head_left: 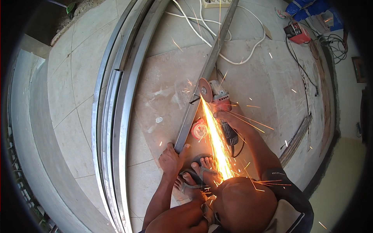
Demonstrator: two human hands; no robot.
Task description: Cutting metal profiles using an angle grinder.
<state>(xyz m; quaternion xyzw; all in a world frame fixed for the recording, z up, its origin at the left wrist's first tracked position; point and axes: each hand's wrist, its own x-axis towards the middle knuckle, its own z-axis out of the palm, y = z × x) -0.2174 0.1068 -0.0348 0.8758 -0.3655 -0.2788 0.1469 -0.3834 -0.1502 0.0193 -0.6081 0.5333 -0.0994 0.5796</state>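
Observation:
My right hand (225, 116) is wrapped round the body of a red and black angle grinder (221, 101). The grinder's reddish-brown disc (205, 90) touches a long grey metal bar (206, 72), and bright sparks stream from the contact down toward my feet. At the bar's near end, my left hand (170, 159) grips the metal, thumb on one side and fingers on the other. A small dark piece (194, 99) juts from the bar beside the disc. Under the sparks lies a round red thing with a pale face (198, 129), partly hidden.
Several long metal profiles (120, 97) lie on the tiled floor at left. White cable (248, 60) loops near a power strip (216, 3) at the far side. A red box-shaped device (297, 32) with black cables stands far right. My sandalled feet (194, 176) are close to the sparks.

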